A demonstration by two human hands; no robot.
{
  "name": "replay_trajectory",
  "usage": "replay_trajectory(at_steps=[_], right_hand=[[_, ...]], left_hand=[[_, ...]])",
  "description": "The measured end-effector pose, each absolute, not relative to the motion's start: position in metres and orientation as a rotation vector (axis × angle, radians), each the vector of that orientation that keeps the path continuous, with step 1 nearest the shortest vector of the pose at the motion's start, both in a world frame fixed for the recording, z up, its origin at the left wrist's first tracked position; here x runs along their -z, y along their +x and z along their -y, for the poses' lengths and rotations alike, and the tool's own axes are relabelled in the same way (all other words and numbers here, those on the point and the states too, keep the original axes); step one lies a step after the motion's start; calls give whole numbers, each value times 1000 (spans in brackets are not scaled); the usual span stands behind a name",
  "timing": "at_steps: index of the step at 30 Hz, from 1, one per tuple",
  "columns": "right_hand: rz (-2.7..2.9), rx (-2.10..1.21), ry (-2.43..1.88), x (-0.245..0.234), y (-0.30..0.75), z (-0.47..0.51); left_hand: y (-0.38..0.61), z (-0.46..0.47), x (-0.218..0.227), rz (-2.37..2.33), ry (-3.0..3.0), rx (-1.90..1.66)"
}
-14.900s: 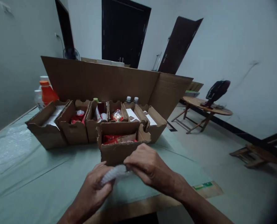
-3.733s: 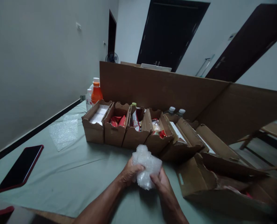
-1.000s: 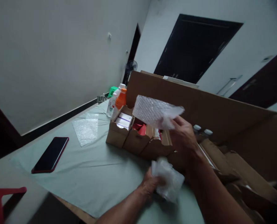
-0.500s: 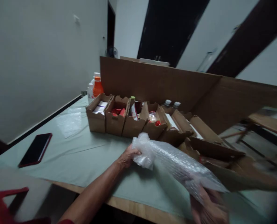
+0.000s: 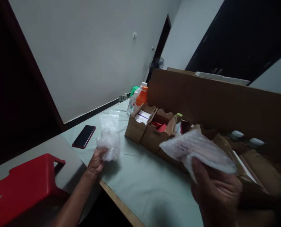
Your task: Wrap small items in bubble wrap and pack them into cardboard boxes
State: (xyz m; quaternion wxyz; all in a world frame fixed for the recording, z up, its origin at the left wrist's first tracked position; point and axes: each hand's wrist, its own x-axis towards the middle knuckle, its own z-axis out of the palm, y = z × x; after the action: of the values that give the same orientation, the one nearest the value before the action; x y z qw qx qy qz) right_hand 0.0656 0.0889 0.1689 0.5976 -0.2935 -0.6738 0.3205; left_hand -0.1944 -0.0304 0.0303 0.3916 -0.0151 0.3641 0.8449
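Note:
My left hand (image 5: 96,161) is closed on a crumpled wad of bubble wrap (image 5: 112,146), held above the table near the phone. My right hand (image 5: 217,192), close to the camera, grips a flatter bubble wrap piece (image 5: 194,143) between thumb and fingers. Whether anything lies inside that piece I cannot tell. It hangs in front of the row of cardboard bins and hides part of them. Another sheet of bubble wrap (image 5: 109,118) lies flat on the table beyond my left hand.
Cardboard bins (image 5: 137,130) hold white boxes (image 5: 142,116) and red packets (image 5: 158,126). An orange bottle (image 5: 141,97) stands behind them by a tall cardboard panel (image 5: 190,91). A dark phone (image 5: 84,136) lies on the green-clothed table (image 5: 135,176). A red stool (image 5: 31,186) stands at left.
The view has swung left. My hands have moved apart: the wad has gone left toward the phone, and my right hand has lifted the other bubble wrap piece nearer the camera.

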Motion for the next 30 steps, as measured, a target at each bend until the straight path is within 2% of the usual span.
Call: replay_trajectory(at_steps=[5, 9, 11, 15, 18, 24, 30], right_hand=[[1964, -301, 56, -212, -50, -100], [2144, -42, 293, -207, -142, -113], [2357, 37, 220, -188, -183, -125], [2867, 125, -196, -133, -234, -149], [2967, 108, -359, -94, -240, -156], [2929, -10, -492, -45, -187, -133], [2758, -279, -431, 3, -99, -112]], left_hand=[[-224, 35, -10, -855, -296, -2345], [-229, 32, 0, -766, -404, -2371], [-232, 32, 2, -689, -440, -2395], [-237, 34, 3, -551, -500, -2408], [-238, 35, 2, -514, -534, -2396], [-238, 34, -2, -503, -531, -2386], [-238, 38, 10, -636, -418, -2396]])
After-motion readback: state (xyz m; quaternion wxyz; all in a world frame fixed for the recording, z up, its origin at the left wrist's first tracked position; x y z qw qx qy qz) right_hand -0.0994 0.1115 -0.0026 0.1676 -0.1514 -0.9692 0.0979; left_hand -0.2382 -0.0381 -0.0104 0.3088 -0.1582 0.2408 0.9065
